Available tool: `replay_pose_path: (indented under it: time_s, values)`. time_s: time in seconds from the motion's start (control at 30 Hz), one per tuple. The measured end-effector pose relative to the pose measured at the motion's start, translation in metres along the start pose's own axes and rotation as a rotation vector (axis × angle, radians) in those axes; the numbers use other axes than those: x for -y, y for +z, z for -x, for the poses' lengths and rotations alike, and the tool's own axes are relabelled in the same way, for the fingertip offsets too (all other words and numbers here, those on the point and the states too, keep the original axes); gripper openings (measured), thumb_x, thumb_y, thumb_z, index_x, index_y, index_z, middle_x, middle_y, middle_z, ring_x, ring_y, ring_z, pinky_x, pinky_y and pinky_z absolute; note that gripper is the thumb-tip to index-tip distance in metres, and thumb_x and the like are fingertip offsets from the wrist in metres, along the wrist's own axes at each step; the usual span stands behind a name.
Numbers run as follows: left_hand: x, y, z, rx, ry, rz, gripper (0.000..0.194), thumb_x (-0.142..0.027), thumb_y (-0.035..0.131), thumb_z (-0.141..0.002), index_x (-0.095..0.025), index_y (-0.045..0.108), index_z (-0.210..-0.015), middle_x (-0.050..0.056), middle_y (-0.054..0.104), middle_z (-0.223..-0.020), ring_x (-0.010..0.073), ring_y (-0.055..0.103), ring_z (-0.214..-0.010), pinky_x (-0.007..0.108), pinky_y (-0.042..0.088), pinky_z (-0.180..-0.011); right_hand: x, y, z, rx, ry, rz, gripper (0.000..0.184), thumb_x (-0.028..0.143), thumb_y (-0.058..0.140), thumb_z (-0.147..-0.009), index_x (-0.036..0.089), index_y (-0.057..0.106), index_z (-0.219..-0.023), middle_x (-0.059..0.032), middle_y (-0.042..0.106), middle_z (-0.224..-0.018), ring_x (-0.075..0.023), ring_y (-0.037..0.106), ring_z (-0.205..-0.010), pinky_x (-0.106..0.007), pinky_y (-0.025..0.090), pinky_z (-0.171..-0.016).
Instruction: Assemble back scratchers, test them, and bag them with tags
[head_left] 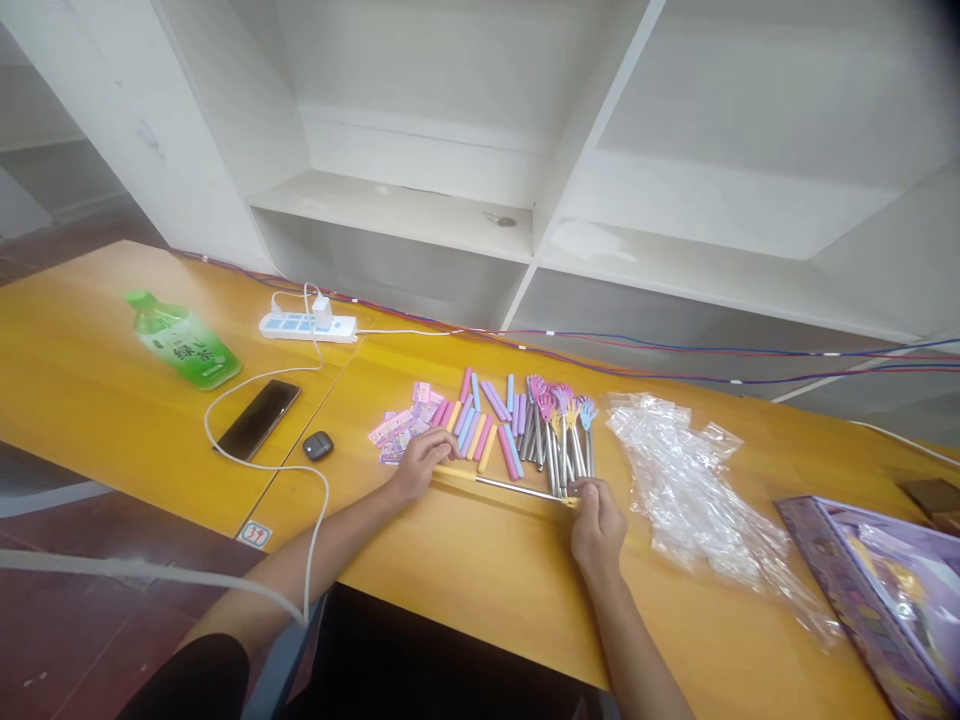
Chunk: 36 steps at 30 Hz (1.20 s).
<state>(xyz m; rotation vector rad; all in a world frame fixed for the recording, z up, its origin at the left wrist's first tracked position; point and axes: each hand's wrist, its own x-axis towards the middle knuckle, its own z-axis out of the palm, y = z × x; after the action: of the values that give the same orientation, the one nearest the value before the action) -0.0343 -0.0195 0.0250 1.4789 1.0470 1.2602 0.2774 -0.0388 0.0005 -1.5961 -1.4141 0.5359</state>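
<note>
A back scratcher (517, 487) with a metal rod lies level between my hands, just above or on the table. My left hand (421, 464) is closed on its yellow handle at the left end. At the other end, the fingers of my right hand (598, 520) pinch the yellow claw head, mostly hidden by them. Beyond the rod lie several loose coloured handles (487, 448) in pink, yellow, blue and purple. To their right is a bunch of metal rods with hand-shaped heads (559, 400). Small printed cards (397, 428) are heaped beside my left hand.
Clear plastic bags (682, 480) spread to the right, near a purple box (840, 590) holding wrapped items. On the left are a green bottle (184, 345), a phone (259, 420), a small black device (318, 445) and a power strip (289, 326). A white cable (326, 500) loops by my left forearm.
</note>
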Motion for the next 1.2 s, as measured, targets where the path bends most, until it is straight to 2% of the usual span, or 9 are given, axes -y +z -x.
replay_pose_path:
  time_s: [0.2,0.47,0.6,0.83,1.0,1.2]
  values:
    - [-0.003,0.004,0.002,-0.050,0.023,-0.007,0.030,-0.032,0.048,-0.097,-0.018,0.067,-0.077,0.004,0.062,-0.080,0.0189,0.056,-0.077,0.031,0.045,-0.072,0.011,0.003,0.005,0.060,-0.061,0.058,0.048,0.054,0.032,-0.107,0.020,0.063,-0.092,0.0056,0.043,-0.057,-0.0165,0.044,-0.053,-0.030,0.034,-0.061]
    - [-0.001,0.011,0.007,-0.033,0.058,-0.003,0.035,-0.031,0.049,-0.100,-0.017,0.066,-0.073,0.003,0.061,-0.076,0.0176,0.057,-0.073,0.031,0.044,-0.073,0.033,0.012,0.012,0.111,-0.055,0.098,0.050,0.052,0.031,-0.107,0.019,0.064,-0.090,0.0041,0.049,-0.061,-0.0152,0.043,-0.052,-0.030,0.032,-0.059]
    - [-0.001,0.014,0.010,-0.048,0.083,-0.009,0.037,-0.032,0.049,-0.101,-0.017,0.065,-0.070,0.003,0.060,-0.074,0.0174,0.057,-0.071,0.031,0.044,-0.071,0.039,0.017,0.015,0.119,-0.032,0.087,0.051,0.054,0.031,-0.107,0.019,0.064,-0.090,0.0048,0.047,-0.060,-0.0151,0.041,-0.052,-0.030,0.031,-0.057]
    - [0.001,0.016,0.017,-0.085,0.207,-0.120,0.046,-0.036,0.044,-0.104,-0.019,0.062,-0.065,0.004,0.060,-0.067,0.0178,0.055,-0.068,0.033,0.042,-0.071,0.041,0.029,0.024,0.134,-0.012,0.074,0.051,0.054,0.031,-0.106,0.020,0.064,-0.086,0.0018,0.054,-0.066,-0.0163,0.046,-0.058,-0.030,0.035,-0.063]
    - [0.001,0.021,0.021,-0.076,0.230,-0.121,0.050,-0.040,0.042,-0.106,-0.019,0.062,-0.065,0.004,0.061,-0.066,0.0179,0.055,-0.068,0.034,0.042,-0.071,0.042,0.032,0.025,0.120,0.014,0.154,0.051,0.055,0.031,-0.105,0.021,0.063,-0.084,0.0023,0.053,-0.062,-0.0171,0.046,-0.056,-0.031,0.034,-0.063]
    - [-0.002,0.023,0.022,-0.081,0.258,-0.127,0.054,-0.042,0.040,-0.106,-0.020,0.060,-0.061,0.004,0.061,-0.062,0.0177,0.054,-0.065,0.033,0.041,-0.069,0.035,0.035,0.027,0.201,0.050,0.204,0.053,0.054,0.029,-0.104,0.021,0.064,-0.083,0.0008,0.055,-0.060,-0.0196,0.051,-0.057,-0.032,0.035,-0.063]
